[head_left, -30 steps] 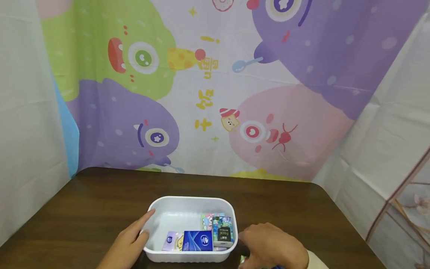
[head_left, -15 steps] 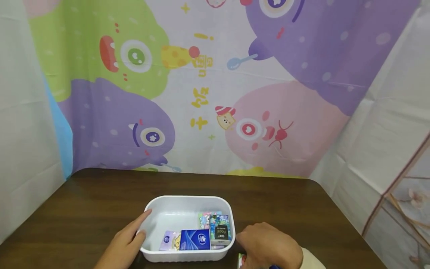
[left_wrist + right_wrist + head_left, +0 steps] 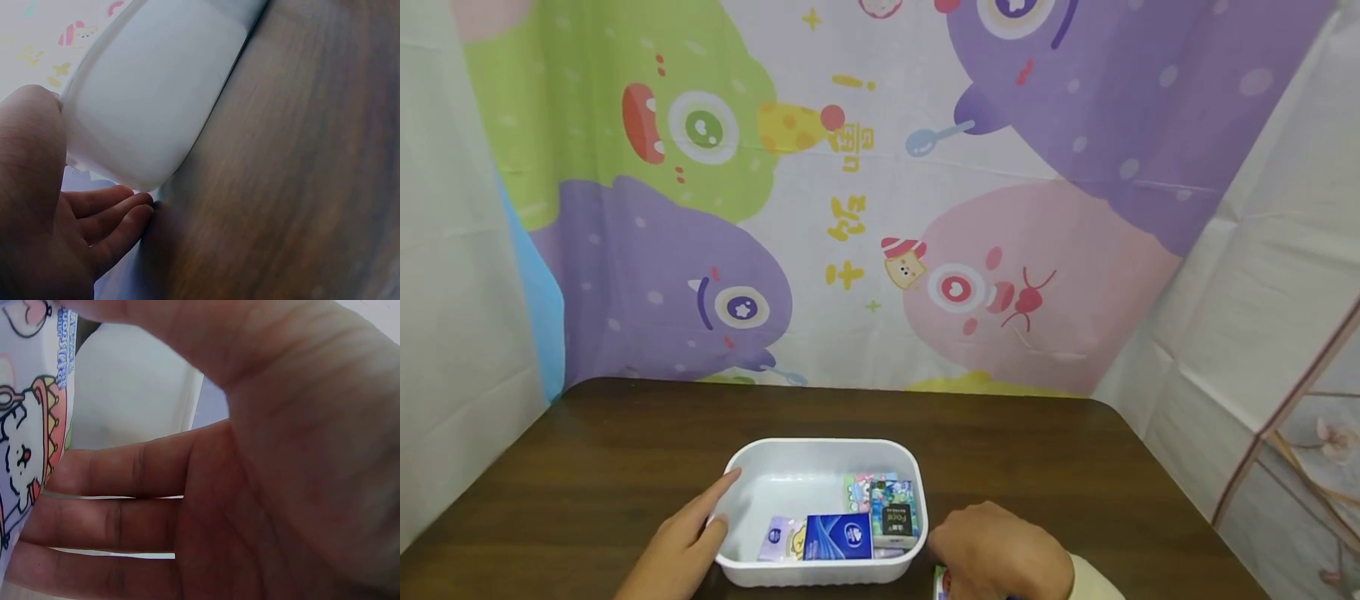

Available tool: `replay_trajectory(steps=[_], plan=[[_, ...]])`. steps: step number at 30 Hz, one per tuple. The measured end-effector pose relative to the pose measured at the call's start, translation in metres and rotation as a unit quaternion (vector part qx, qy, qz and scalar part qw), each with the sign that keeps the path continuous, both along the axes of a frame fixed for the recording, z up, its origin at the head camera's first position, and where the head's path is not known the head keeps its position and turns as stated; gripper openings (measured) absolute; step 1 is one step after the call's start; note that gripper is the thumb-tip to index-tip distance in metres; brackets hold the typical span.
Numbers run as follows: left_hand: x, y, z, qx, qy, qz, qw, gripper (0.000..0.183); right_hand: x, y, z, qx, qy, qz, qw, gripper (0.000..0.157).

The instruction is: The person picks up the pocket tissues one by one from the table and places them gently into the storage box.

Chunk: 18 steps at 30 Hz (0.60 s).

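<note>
A white plastic basin [image 3: 820,572] stands on the dark wooden table. My left hand [image 3: 683,537] holds its left side: thumb and index finger are at the rim, and the other fingers lie against the outer wall in the left wrist view. To the right of the basin, my right hand [image 3: 1003,550] holds a cartoon-printed packet [image 3: 25,444], which looks like pocket tissues, between thumb and fingers. Only a corner of that packet [image 3: 941,581] shows in the head view. Inside the basin lie a blue tissue pack [image 3: 838,536], a lilac pack [image 3: 778,540] and a blue-green pack [image 3: 892,508].
A pastel pack [image 3: 856,487] lies partly under the blue-green one. Something blue [image 3: 1012,597] peeks out below my right hand at the frame's bottom edge. A cartoon curtain [image 3: 850,350] hangs behind the table [image 3: 655,425], with pale cloth at both sides.
The head view has shifted slightly. Both hands stay close to where they were, the left at the basin and the right beside it with the packet; the basin's contents look the same.
</note>
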State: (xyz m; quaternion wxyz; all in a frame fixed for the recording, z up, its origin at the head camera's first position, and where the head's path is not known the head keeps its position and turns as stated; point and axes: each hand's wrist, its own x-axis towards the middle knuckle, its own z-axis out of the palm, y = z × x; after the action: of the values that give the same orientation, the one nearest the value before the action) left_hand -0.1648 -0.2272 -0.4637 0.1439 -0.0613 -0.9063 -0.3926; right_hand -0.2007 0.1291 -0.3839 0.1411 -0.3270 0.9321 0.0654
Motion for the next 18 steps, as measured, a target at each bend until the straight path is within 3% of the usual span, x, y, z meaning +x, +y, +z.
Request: replay_trajectory(steps=[10, 18], plan=[[0.0020, 0.0017, -0.0015, -0.005, -0.004, 0.005, 1.0000, 0.051, 0.0004, 0.0026, -0.0013, -0.020, 0.002, -0.017, 1.000, 0.030], [0.0022, 0.0005, -0.0010, -0.005, 0.012, 0.007, 0.9999, 0.051, -0.0014, 0.0015, -0.0027, -0.019, 0.003, -0.005, 1.000, 0.030]])
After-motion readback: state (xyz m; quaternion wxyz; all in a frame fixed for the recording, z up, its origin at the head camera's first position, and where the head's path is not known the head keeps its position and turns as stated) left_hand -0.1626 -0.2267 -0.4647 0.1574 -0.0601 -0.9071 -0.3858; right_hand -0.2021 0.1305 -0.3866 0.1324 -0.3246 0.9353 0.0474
